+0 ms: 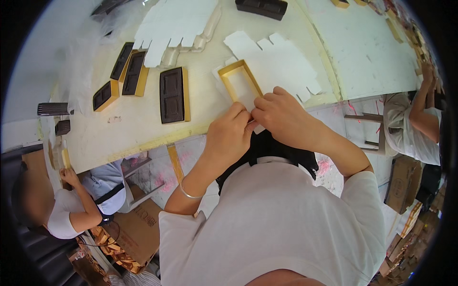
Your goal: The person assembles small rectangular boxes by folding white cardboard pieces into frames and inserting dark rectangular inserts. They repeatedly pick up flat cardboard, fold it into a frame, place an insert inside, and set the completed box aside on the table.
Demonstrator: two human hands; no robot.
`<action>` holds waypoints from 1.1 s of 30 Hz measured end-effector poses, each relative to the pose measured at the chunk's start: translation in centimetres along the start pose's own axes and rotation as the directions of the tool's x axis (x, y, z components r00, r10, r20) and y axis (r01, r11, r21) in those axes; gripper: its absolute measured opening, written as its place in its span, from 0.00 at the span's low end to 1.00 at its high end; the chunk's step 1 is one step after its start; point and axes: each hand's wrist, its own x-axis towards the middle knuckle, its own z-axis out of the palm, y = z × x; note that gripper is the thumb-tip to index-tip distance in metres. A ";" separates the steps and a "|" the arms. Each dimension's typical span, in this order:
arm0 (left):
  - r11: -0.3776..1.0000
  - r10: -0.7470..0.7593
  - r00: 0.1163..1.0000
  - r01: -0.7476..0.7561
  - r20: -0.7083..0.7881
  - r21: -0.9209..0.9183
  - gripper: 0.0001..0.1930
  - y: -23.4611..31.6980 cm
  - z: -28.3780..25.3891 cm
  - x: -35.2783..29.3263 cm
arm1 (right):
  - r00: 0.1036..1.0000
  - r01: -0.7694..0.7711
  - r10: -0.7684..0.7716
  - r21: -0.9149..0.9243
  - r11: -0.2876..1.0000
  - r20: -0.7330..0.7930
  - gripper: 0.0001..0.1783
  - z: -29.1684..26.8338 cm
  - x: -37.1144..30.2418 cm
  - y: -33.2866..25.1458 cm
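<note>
A shallow gold cardboard box (253,77) with an open top and a pale inside lies near the table's front edge. At its near end my left hand (228,136) and my right hand (282,118) are closed, thumbs and fingertips pinching the folded end; the knuckles hide that end. Beneath and behind the box spread flat white box blanks (281,62) with notched edges. To the left rests a gold box with a dark brown tray insert (172,95), its compartments facing up.
Several smaller gold boxes with dark inserts (134,74) stand farther left, beside a stack of white blanks (176,24). A dark tray (261,7) lies at the back. One person (71,209) works at the left, another (412,124) at the right; cartons (403,183) sit on the floor.
</note>
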 end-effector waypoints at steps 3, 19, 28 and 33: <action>1.000 -0.007 0.984 0.007 0.176 0.001 0.20 0.9 -4.3 1.4 | 0.997 0.071 -0.069 0.071 0.995 -0.030 0.03 -1.1 -0.1 1.2; 0.995 0.093 0.959 -0.083 0.267 -0.047 0.40 -1.7 -5.0 5.1 | 0.916 -0.399 0.359 -0.335 0.854 -0.178 0.09 -2.6 6.9 19.7; 0.996 -0.058 0.990 0.067 0.130 -0.064 0.35 -1.3 -3.2 4.4 | 0.820 -0.356 0.291 -0.042 0.933 -0.494 0.07 -3.7 5.8 19.6; 0.995 -0.052 0.998 0.056 0.040 -0.080 0.39 -1.5 -2.2 3.9 | 0.785 -0.166 0.404 0.469 0.867 -0.469 0.11 -7.5 2.9 13.9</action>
